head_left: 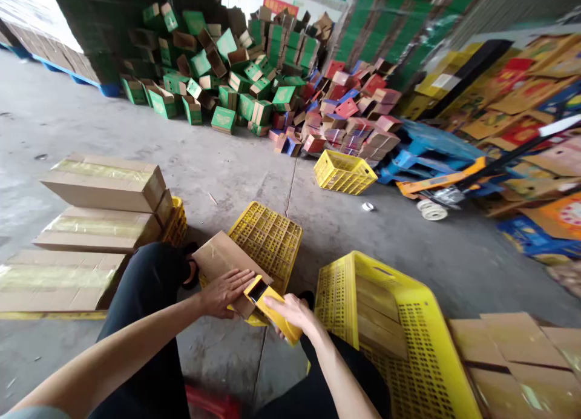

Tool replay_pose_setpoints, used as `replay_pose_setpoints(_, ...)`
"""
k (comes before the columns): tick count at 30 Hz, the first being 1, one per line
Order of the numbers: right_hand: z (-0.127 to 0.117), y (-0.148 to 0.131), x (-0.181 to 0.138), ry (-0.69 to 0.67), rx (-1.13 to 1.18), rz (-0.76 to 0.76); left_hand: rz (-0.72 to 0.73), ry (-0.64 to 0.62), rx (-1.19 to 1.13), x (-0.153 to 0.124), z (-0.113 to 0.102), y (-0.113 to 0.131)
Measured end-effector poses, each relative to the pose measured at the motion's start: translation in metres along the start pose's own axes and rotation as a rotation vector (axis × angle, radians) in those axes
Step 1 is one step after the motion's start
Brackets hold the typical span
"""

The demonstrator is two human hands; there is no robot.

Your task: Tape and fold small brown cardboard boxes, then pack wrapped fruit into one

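A brown cardboard box (220, 257) rests on an upturned yellow crate (271, 237) in front of my knees. My left hand (224, 293) lies flat on the box's near end, fingers stretched out. My right hand (294, 313) grips a yellow tape dispenser (270, 307), whose head touches the near edge of the box beside my left fingers.
Taped brown boxes (102, 183) are stacked at the left. A yellow crate (390, 328) holding flat cardboard stands at my right, with more cardboard (517, 352) beyond. Further off lie a yellow crate (344, 172), a tape roll (367, 206), a pallet jack (447, 186) and piles of green (227, 62) and red (349, 113) boxes.
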State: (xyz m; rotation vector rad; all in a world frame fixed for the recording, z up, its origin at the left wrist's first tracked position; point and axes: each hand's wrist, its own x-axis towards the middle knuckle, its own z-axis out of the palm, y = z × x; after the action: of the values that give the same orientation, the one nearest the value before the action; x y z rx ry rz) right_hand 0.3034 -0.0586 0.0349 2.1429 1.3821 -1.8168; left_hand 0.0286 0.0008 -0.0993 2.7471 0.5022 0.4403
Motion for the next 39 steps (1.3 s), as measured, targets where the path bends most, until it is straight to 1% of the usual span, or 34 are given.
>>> replay_pose_setpoints(5, -0.009, 0.014, -0.018, -0.012, 0.044, 0.01, 0.018, 0.006, 0.019, -0.001, 0.004, 0.0)
replay_pose_setpoints(8, -0.008, 0.022, -0.023, 0.012, 0.043, 0.024, 0.006, 0.017, 0.015, -0.002, 0.004, 0.002)
replay_pose_setpoints(14, -0.001, 0.03, -0.015, 0.036, 0.052, 0.047, -0.033, -0.033, 0.056, 0.006, 0.004, 0.01)
replay_pose_setpoints(17, -0.002, 0.034, -0.011, 0.029, 0.06, 0.036, 0.018, -0.056, 0.043, 0.013, 0.006, 0.016)
replay_pose_setpoints(20, -0.005, 0.036, -0.01, 0.019, 0.047, 0.043, 0.095, -0.016, 0.021, 0.016, 0.01, 0.02)
replay_pose_setpoints(24, -0.005, 0.037, -0.009, 0.017, 0.019, 0.037, 0.088, 0.064, 0.048, 0.014, 0.013, 0.022)
replay_pose_setpoints(29, -0.002, 0.035, -0.013, 0.035, 0.028, 0.008, 0.081, 0.048, 0.091, 0.013, 0.015, 0.02)
replay_pose_setpoints(32, -0.004, 0.035, -0.02, 0.016, 0.049, -0.017, 0.084, 0.042, 0.109, 0.014, 0.017, 0.017)
replay_pose_setpoints(36, -0.011, 0.044, -0.031, -0.012, 0.066, -0.017, 0.076, 0.036, 0.121, 0.015, 0.019, 0.014)
replay_pose_setpoints(39, -0.012, 0.053, -0.034, 0.009, 0.098, 0.001, 0.079, 0.034, 0.114, 0.014, 0.017, 0.017)
